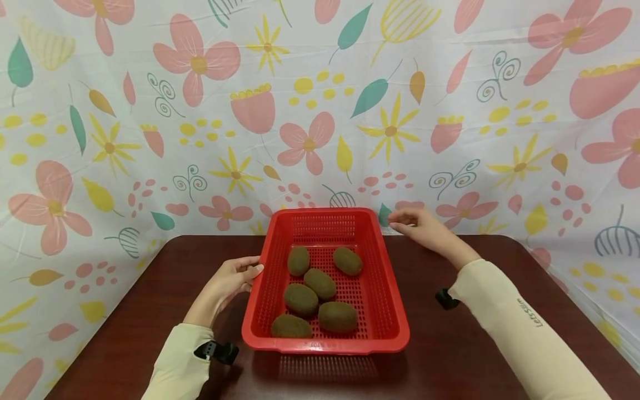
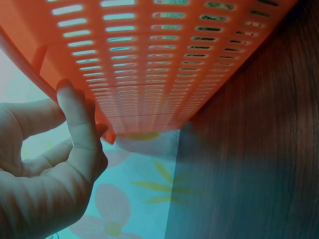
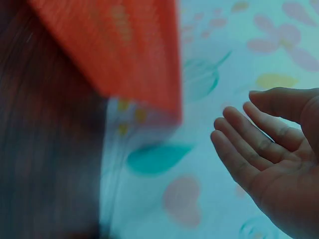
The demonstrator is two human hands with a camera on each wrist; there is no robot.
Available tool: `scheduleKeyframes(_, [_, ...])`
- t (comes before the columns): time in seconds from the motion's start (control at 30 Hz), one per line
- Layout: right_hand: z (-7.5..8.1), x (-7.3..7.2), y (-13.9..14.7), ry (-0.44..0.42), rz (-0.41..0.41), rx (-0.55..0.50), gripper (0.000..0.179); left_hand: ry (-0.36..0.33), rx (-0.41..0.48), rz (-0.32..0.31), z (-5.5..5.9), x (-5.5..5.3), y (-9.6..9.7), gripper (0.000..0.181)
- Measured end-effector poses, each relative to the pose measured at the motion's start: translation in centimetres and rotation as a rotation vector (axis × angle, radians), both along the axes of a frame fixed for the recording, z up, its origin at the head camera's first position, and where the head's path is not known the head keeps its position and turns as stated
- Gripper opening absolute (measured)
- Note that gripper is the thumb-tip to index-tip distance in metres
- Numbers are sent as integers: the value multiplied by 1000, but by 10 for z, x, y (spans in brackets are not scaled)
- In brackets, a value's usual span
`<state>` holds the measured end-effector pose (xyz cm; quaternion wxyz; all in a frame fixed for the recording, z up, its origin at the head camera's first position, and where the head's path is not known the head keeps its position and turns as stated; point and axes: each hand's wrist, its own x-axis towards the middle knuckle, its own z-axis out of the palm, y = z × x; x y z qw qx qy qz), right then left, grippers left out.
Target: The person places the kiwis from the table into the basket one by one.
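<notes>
A red plastic basket (image 1: 389, 278) with slotted walls stands on the table, holding several brown kiwifruit (image 1: 338, 316). One kiwifruit (image 1: 291, 326) at the near left is partly hidden by the front rim. My left hand (image 1: 227, 286) grips the basket's left rim; in the left wrist view, the fingers of this hand (image 2: 75, 134) bend against the rim beside the slotted wall. Off the basket's far right corner, my right hand (image 1: 420, 226) hovers above the table with nothing in it. The right wrist view shows that hand (image 3: 269, 154) with extended, slightly bent fingers, apart from the basket (image 3: 134, 55).
Beneath the basket is a dark reddish-brown table (image 1: 450, 344) with rounded far corners. A white cloth (image 1: 310, 66) printed with flowers and leaves hangs behind it and along the sides. Black straps with small devices (image 1: 217, 352) sit on both wrists.
</notes>
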<state>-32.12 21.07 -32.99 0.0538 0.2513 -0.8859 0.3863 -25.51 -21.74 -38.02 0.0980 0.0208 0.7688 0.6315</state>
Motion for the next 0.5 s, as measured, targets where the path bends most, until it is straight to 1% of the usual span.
scheduleKeyframes(0.07, [-6,-4,14,8,-56,11,31,1,-1,3,0,1,0,45])
scheduleKeyframes(0.2, [-22,-12,40,42,-140,25,29,6,0,-6,1,1,0,46])
scheduleKeyframes(0.33, [-35,-14,62,67,-172,33,30,3,11,-10,1,1,1,46])
scheduleKeyframes(0.5, [-48,-22,80,82,-189,60,39,5,12,-2,1,0,1,46])
